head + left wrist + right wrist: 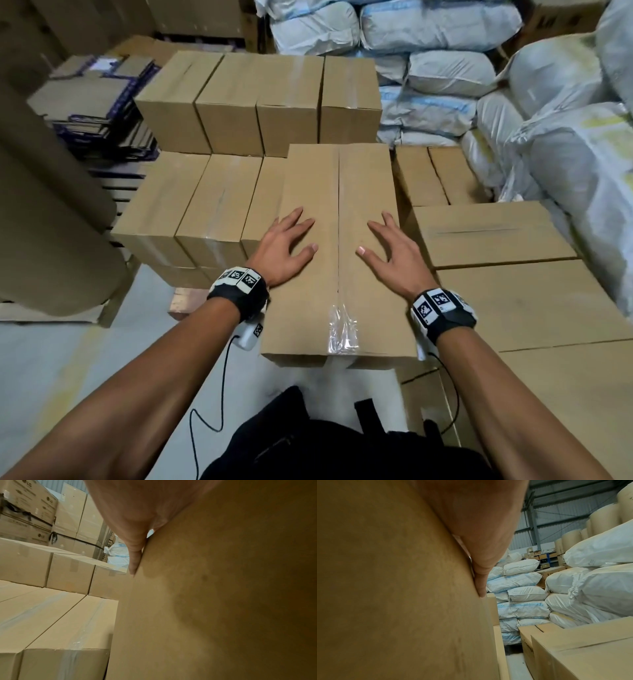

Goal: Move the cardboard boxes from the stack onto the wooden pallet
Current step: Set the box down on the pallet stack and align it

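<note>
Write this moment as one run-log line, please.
left hand: flat on box top | right hand: flat on box top | box: beside stacked boxes

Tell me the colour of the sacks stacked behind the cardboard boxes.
White with pale blue printing; the sacks show best in the right wrist view.

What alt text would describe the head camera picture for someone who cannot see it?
Two bare hands, left hand and right hand, press flat on a taped cardboard box, amid rows of stacked boxes and white sacks.
</note>
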The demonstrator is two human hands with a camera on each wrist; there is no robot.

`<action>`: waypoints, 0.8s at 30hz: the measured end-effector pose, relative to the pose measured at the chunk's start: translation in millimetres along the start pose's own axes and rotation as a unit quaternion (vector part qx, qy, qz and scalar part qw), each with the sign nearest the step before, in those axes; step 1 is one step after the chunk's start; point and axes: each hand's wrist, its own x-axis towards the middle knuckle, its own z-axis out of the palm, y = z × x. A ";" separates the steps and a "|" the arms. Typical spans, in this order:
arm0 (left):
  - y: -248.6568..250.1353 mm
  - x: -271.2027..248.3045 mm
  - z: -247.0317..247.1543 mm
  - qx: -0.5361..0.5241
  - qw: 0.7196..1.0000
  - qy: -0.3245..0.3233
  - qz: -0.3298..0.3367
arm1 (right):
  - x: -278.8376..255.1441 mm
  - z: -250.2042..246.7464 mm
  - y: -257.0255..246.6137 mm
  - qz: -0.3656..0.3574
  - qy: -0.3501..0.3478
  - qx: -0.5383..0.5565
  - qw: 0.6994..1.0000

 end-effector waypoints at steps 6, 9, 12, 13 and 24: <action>-30.8 87.4 22.9 -0.010 1.000 -0.010 0.004 | 84.5 0.7 40.5 0.007 -0.001 -0.003 1.000; -50.1 136.6 35.8 -0.020 1.000 -0.019 0.005 | 132.2 0.4 57.9 0.016 -0.005 -0.008 1.000; -66.6 187.8 45.7 -0.027 0.999 -0.030 -0.003 | 181.8 -4.1 71.7 0.028 -0.013 -0.013 0.999; -72.5 204.5 48.2 -0.030 0.999 -0.038 -0.006 | 198.1 -5.6 76.5 0.035 -0.015 -0.015 0.999; -144.0 359.9 88.1 -0.018 0.998 -0.059 -0.018 | 361.7 1.8 135.4 0.054 -0.038 -0.019 0.998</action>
